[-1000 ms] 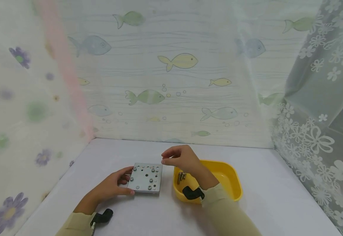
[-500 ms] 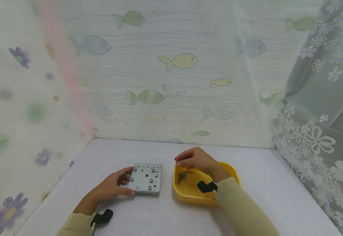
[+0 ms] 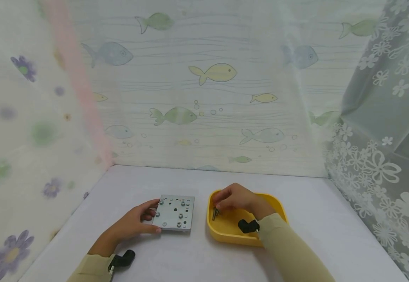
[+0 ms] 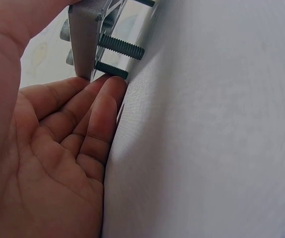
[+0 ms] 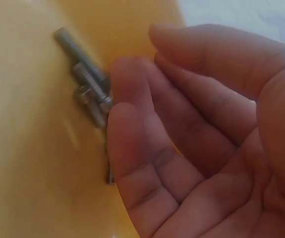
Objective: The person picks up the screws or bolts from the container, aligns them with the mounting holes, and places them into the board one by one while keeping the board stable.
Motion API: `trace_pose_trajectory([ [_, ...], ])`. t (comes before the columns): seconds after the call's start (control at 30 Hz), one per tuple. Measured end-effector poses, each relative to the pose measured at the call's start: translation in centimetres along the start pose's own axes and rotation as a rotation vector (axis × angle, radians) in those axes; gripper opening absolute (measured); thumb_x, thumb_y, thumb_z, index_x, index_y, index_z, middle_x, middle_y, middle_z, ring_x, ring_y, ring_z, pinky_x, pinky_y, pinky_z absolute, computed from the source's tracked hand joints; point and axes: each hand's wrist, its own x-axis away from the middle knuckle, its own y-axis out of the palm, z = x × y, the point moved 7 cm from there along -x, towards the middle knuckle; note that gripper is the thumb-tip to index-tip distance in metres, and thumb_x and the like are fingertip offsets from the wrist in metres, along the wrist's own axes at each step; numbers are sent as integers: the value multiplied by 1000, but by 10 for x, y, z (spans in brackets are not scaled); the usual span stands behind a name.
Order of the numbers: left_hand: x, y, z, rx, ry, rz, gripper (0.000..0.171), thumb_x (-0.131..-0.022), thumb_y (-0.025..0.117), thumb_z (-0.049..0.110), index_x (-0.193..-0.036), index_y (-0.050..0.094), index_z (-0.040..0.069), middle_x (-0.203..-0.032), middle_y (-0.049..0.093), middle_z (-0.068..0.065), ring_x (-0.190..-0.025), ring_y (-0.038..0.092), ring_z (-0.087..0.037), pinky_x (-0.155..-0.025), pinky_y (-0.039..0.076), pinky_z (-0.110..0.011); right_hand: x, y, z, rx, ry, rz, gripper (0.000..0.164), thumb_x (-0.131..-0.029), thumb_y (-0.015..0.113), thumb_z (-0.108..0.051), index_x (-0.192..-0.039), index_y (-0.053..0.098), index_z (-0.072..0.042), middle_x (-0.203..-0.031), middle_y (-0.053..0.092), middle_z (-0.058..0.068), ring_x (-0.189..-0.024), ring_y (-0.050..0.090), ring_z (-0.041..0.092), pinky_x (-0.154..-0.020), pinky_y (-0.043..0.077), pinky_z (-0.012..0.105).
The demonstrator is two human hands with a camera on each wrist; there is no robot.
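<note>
Screws (image 3: 214, 214) and right hand (image 3: 237, 197) together in the yellow tray (image 3: 229, 237)

Near the left wall of the yellow tray, a few screws lie heaped beside the right hand's fingertips. Those fingers are bent and bunched close, the thumb slightly off them; whether they touch a screw cannot be told. Left of the yellow tray and apart from it, the left hand (image 3: 132, 219) pinches a metal plate (image 3: 171, 216), thumb at one corner, fingers at the side facing away from the tray. The plate carries round bolt heads (image 3: 181, 216), with dark threaded shanks (image 4: 122, 47) projecting beneath. Behind the yellow tray hangs a fish-printed curtain (image 3: 211, 98).
</note>
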Motion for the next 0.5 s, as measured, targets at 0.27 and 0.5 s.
trace_pose_trajectory([
  [0.27, 1, -1, 3, 9, 31, -3, 101, -74, 93, 34, -158, 42, 14, -147, 56, -8, -121, 56, -21, -105, 49, -41, -4, 3, 4, 37, 10, -6, 25, -89, 79, -11, -113, 80, -12, -110, 78, 6, -88, 71, 18, -79, 60, 32],
  [0.5, 2, 0, 2, 7, 13, -5, 100, -74, 93, 34, -158, 41, 16, -142, 58, -6, -118, 56, -20, -102, 49, -34, -3, 5, 4, 56, 11, 4, 24, -88, 78, -4, -112, 79, -7, -108, 78, 7, -87, 69, 18, -80, 61, 32],
])
